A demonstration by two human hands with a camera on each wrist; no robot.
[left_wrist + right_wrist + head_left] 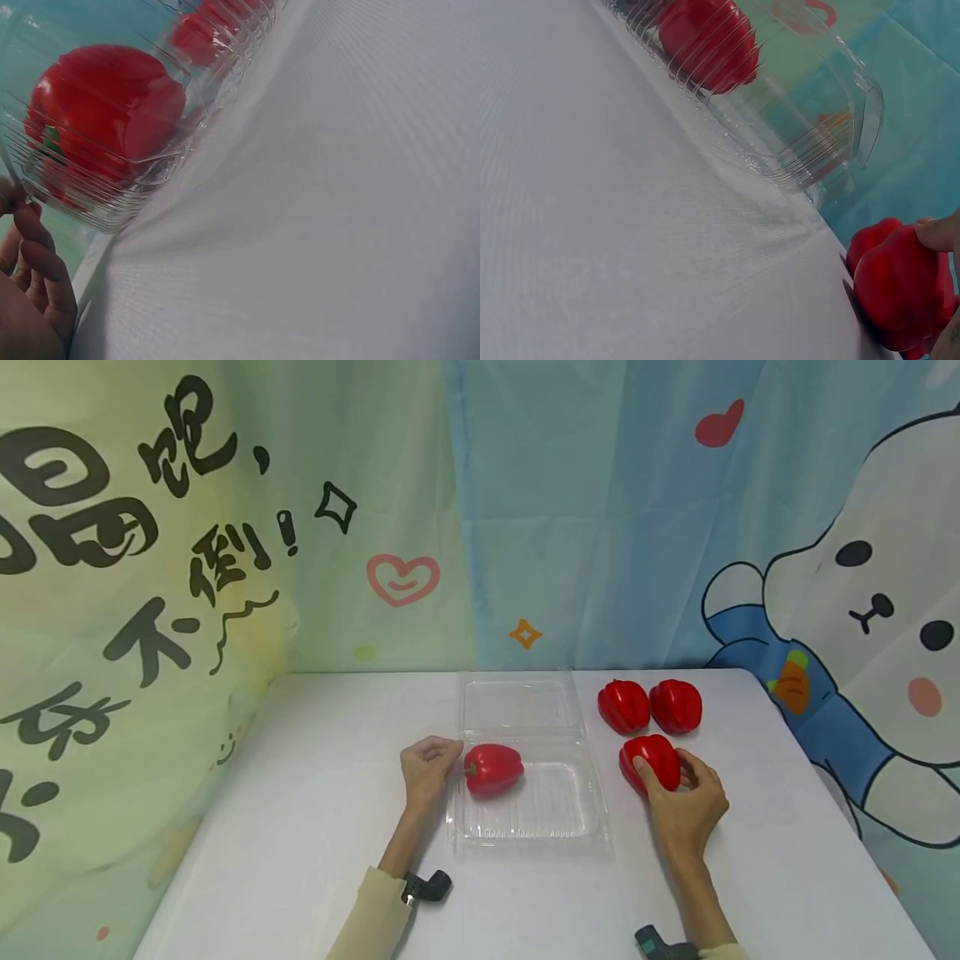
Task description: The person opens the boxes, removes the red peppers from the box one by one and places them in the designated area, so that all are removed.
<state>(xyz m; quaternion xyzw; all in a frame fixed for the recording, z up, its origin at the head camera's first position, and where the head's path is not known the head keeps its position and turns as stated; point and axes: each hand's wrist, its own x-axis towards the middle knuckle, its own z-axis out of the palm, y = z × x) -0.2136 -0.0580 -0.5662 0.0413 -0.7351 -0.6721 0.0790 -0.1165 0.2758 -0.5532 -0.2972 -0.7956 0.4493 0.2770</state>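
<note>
A clear plastic clamshell box (555, 802) lies with its lid raised at the back, and one red bell pepper (492, 770) rests on its side at the left inside it. At the box's left rim, my left hand (429, 770) pinches the edge between thumb and finger; the left wrist view shows those fingertips (28, 214) on the plastic. Right of the box, my right hand (688, 802) grips another red bell pepper (649, 760), thumb on the near side. In the right wrist view that pepper (901, 289) appears low, close to the white surface.
Two more red bell peppers, one (624, 706) beside the other (676, 706), sit behind the gripped one, right of the lid (517, 703). All stand on a white table (315, 802). A printed curtain (570, 527) hangs along the back and sides.
</note>
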